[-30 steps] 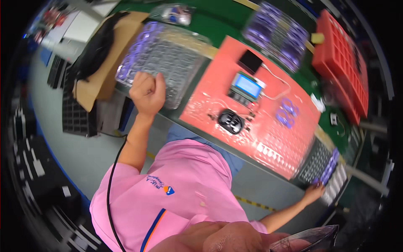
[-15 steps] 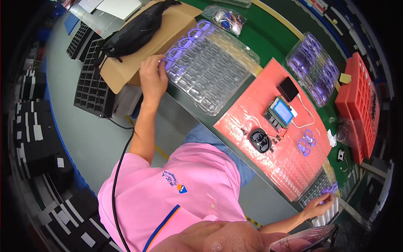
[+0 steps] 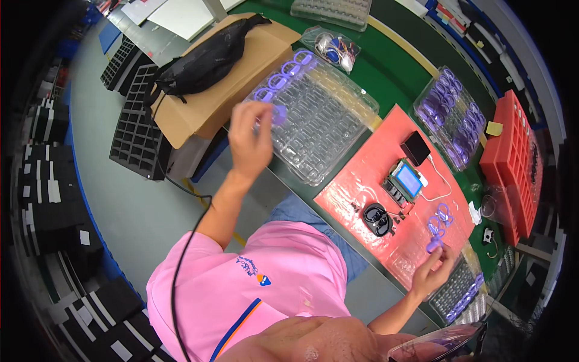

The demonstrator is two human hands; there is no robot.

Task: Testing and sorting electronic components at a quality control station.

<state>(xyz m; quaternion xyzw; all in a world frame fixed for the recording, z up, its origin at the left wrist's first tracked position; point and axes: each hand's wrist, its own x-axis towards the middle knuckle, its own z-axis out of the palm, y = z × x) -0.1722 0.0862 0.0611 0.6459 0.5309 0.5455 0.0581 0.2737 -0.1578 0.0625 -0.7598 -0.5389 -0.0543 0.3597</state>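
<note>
My left hand pinches a purple looped part, blurred by motion, over the near edge of a clear blister tray. Several more purple loops lie in a row along that tray's left side. At the right, my right hand is closed on a purple looped part above the pink mat. Just beyond its fingertips, two purple loops rest on the mat. A black case with two shaped hollows sits on the mat, left of a small circuit board with a lit blue screen.
A black box is cabled to the board. Beyond stands a filled tray of purple parts, with red foam trays farther right. Another blister tray lies near my right hand. A black pouch lies on an open carton.
My left hand has come away from the tray's corner, moving right and nearer with a purple part. My right hand has moved up and left from the right-hand tray to the mat.
</note>
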